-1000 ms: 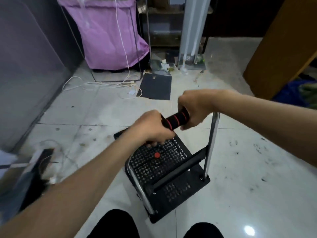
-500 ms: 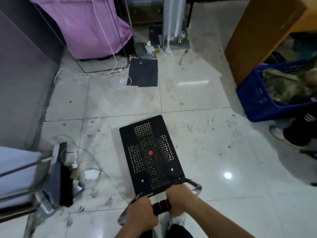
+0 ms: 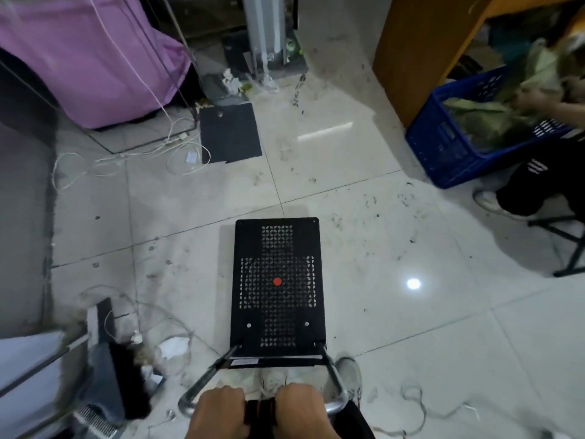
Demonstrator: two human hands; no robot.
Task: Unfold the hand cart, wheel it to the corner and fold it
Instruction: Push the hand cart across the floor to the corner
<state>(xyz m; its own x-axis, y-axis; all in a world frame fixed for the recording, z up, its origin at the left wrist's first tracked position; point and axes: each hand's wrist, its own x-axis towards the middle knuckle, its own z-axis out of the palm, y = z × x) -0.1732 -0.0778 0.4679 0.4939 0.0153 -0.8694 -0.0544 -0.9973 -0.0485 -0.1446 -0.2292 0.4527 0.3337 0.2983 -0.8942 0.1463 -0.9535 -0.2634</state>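
The hand cart [image 3: 278, 289] has straightened up since half a second ago: its black platform, angled to the left then, now lies square ahead on the pale floor tiles [image 3: 395, 312], and the view has shifted forward so the blue crate [image 3: 449, 147] sits larger at the right. Both hands are on the handle at the bottom edge. The left hand [image 3: 218, 413] is curled tight around the black and red foam grip [image 3: 260, 411], and the right hand [image 3: 300, 410] is clamped on it just beside, the foam showing between them. The chrome frame [image 3: 202, 384] runs from the grip down to the near end of the platform. The red dot [image 3: 277, 282] marks the middle of the perforated deck. A light shoe [image 3: 349, 373] shows just right of the frame. At lower left a brush [image 3: 126, 378] lies among loose cords, well apart from the cart. Ahead, a dark mat [image 3: 229, 133] lies near a pink cover [image 3: 91, 58]. Another person's dark trouser leg [image 3: 538, 182] is beside the crate.
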